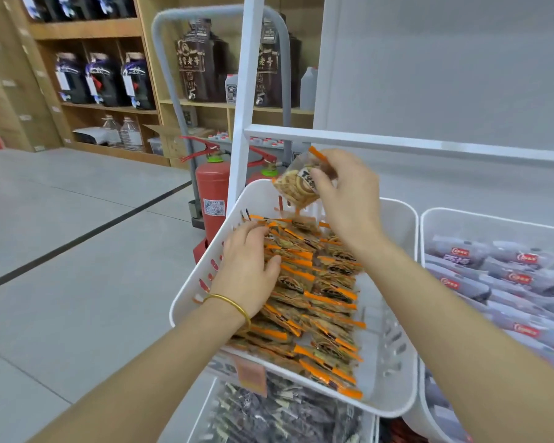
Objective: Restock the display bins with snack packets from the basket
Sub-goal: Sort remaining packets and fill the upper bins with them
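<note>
A white display bin [394, 372] on the shelf holds several rows of orange-edged snack packets [320, 302]. My left hand [248, 266], with a gold bangle at the wrist, lies on the left rows with its fingers spread, pressing the packets. My right hand [349, 199] is raised over the bin's far end and pinches one clear snack packet [296, 183] with an orange seal. The basket is out of sight.
A second white bin [429, 225] with grey-and-red packets sits to the right. A lower bin [205, 410] of dark packets is below. Two red fire extinguishers [212, 193] stand behind the white shelf post [242, 123]. Wooden shelves with dark jars line the back.
</note>
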Available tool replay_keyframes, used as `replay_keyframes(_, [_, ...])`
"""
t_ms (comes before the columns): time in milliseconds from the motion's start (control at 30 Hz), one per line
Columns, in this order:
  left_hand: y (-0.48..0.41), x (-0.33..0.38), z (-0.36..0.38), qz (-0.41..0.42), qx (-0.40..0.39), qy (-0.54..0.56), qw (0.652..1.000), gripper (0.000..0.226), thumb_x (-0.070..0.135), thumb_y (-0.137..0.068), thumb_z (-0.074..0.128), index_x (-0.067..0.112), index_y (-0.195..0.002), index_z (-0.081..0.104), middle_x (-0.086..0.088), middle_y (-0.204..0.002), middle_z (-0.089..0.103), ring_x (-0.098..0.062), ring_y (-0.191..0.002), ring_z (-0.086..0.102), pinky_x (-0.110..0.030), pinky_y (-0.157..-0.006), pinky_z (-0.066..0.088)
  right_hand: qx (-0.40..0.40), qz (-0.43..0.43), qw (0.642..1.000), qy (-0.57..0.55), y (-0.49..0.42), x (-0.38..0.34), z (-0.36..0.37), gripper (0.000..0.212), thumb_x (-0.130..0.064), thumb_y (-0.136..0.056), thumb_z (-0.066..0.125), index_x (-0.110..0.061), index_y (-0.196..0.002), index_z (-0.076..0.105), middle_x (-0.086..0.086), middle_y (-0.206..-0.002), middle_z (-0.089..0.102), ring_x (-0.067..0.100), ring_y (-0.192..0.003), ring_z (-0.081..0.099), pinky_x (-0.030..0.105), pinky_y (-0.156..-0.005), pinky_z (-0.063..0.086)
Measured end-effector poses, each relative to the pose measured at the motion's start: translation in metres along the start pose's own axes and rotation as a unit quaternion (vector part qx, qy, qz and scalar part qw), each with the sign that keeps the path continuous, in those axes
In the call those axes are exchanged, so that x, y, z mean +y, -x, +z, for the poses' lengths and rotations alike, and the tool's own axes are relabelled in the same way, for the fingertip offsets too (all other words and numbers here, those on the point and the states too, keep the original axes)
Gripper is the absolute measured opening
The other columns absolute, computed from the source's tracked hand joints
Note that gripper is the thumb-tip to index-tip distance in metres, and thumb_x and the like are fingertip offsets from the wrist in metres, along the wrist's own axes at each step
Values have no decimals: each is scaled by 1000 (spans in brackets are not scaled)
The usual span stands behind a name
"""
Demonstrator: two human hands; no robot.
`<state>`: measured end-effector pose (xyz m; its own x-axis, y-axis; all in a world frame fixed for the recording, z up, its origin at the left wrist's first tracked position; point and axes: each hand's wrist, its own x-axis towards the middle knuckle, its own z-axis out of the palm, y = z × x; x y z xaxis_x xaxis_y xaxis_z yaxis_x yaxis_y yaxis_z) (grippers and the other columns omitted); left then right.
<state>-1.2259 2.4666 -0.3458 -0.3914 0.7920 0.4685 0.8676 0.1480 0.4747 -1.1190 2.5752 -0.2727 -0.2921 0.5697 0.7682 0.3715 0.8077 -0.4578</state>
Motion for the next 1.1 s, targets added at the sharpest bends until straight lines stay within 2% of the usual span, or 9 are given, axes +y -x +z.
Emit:
replay_keyframes(167, [2,-2,-3,-5,2,8,1000,49,23,-92,53,11,-137,40,-2,-147,31,-17,-138,23,-22,-111,13,-22,-21,999,25,-11,-8,32,20,-7,-91,51,-10,-106,65,8,-98,66,25,-93,57,30,-75,38])
replay_keyframes(300, [3,-5,-4,-2,-8,9,1000,50,25,-93,51,12,-140,37,-1,-149,27,-15,-139,19,-19,-110,10,-137,-8,978,158,-10,6,55,23,0,-89,48,-9,-105,63,10,-100,66,29,-95,59,34,-77,47])
replay_keyframes(433, [4,-8,-3,1,-11,10,1000,51,24,-93,51,12,-140,36,0,-150,25,-15,-140,18,-19,-110,9,-279,10,951,133,-10,6,64,27,-7,-92,51,-7,-119,53,14,-112,62,30,-103,59,35,-84,47])
replay_keyframes(533, [4,-11,-2,4,-14,9,1000,52,25,-93,50,12,-141,35,0,-150,24,-15,-140,17,-21,-112,10,-224,22,971,79,-9,7,50,24,-9,-92,51,-10,-116,50,11,-111,62,28,-102,59,38,-86,49])
replay_keyframes(600, [3,-12,-2,4,-15,7,1000,53,25,-94,50,12,-142,33,1,-151,24,-14,-140,17,-22,-113,10,-181,-5,979,98,-4,11,35,20,-10,-90,52,-14,-110,54,6,-107,64,26,-99,59,39,-84,50])
replay_keyframes(733, [4,-12,-1,3,-17,6,1000,54,26,-93,51,11,-142,33,-1,-150,25,-15,-140,17,-23,-113,11,-254,-54,953,153,11,16,27,44,-29,-86,65,-18,-126,52,2,-123,61,22,-113,56,36,-90,49])
replay_keyframes(833, [5,-9,-2,-1,-16,11,1000,54,26,-93,51,12,-142,33,-1,-150,24,-15,-140,16,-22,-112,10,-250,-57,946,200,10,20,41,36,-22,-88,62,-16,-123,55,6,-119,63,26,-110,58,39,-89,49])
replay_keyframes(967, [9,-10,-6,-1,-25,8,1000,54,27,-93,51,13,-142,34,-1,-149,25,-15,-139,21,-29,-116,17,-249,-2,952,177,1,21,54,24,-7,-89,53,-15,-108,65,7,-105,66,29,-99,61,37,-84,51])
replay_keyframes(1100, [22,-5,-21,14,-30,29,999,51,25,-92,52,15,-140,37,3,-147,27,-16,-135,31,-33,-114,24,-299,37,944,138,-2,13,35,43,-11,-88,62,-14,-130,52,9,-126,59,27,-116,54,35,-97,44])
